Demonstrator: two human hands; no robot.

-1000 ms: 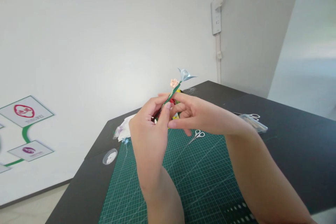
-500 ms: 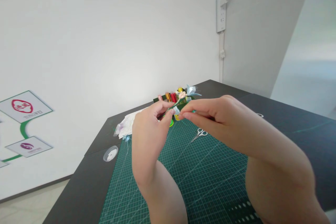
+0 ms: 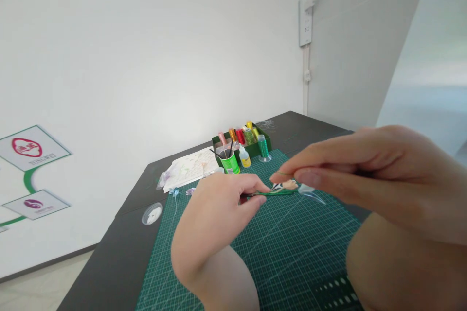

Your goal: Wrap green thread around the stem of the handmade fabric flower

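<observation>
My left hand (image 3: 215, 214) pinches the lower end of a green wrapped flower stem (image 3: 273, 193), held nearly level above the green cutting mat (image 3: 292, 252). A small peach flower (image 3: 291, 184) and a pale blue ribbon petal (image 3: 310, 191) sit at the stem's far end. My right hand (image 3: 368, 175), close to the camera, is closed in a pinch on a thin green strand (image 3: 282, 173) just above the stem. Both forearms fill the lower part of the view.
A dark green box of coloured bead tubes (image 3: 245, 140), a green cup with sticks (image 3: 229, 161), a small yellow bottle (image 3: 244, 157) and a green tube (image 3: 263, 147) stand at the mat's far edge. White paper (image 3: 189, 167) and a clear round lid (image 3: 152, 214) lie at the left on the black table (image 3: 116, 257).
The flower stem has dropped from upright to nearly level, lower over the mat. My right hand has drawn back toward the camera, pulling the thin strand. The bead box is now uncovered.
</observation>
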